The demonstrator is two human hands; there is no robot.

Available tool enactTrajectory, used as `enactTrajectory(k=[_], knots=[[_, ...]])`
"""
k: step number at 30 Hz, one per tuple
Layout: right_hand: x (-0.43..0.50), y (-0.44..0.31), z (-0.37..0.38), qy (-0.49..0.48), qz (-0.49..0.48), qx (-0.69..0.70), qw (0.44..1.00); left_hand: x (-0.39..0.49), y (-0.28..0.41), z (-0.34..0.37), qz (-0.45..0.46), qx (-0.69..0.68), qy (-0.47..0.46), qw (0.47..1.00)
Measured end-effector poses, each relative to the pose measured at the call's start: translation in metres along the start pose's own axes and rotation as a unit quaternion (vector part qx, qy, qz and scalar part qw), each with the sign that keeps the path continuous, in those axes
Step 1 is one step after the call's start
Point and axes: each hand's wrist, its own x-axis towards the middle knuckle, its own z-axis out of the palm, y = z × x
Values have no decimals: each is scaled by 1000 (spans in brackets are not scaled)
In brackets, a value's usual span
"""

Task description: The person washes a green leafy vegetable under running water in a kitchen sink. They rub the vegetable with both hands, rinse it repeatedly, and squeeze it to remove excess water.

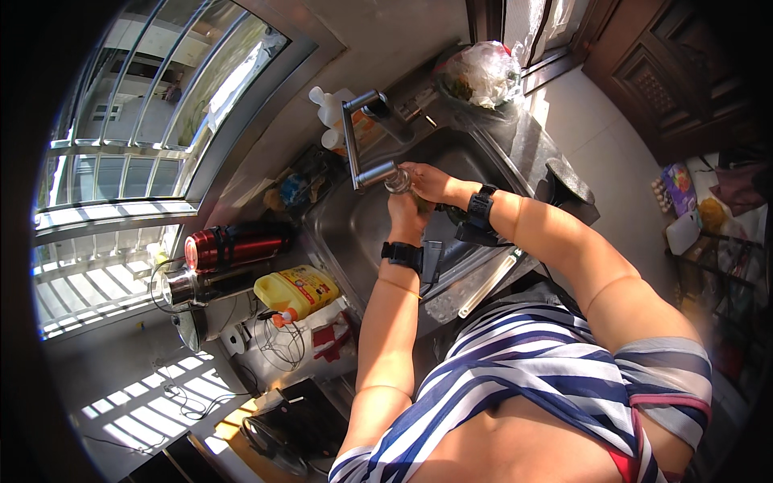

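Both hands are together over a stainless steel sink, just under the spout of a jointed metal faucet. My left hand reaches up from below, and its fingers are partly hidden by the faucet head and the other hand. My right hand comes in from the right, with curled fingers beside the faucet head. Something small and greenish shows between the hands, too hidden to name. Each wrist wears a black strap with a device on it.
Left of the sink lie a yellow plastic jug and a red thermos flask. White bottles stand behind the faucet. A plastic bag sits at the back right corner. A long pale utensil rests along the front edge.
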Motion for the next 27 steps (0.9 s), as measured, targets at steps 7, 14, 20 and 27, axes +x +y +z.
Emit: enactTrajectory(k=[7, 14, 20, 27], knots=[[-3, -18, -8, -13, 124, -74, 989, 7, -9, -5, 46, 161, -19, 986], [3, -32, -24, -57, 283, 125, 949, 3, -14, -4, 44, 79, -40, 995], [-1, -30, -51, -21, 188, -11, 982, 10, -10, -14, 58, 81, -73, 992], [-18, -37, -40, -17, 148, -148, 978, 26, -8, -3, 29, -14, -36, 999]])
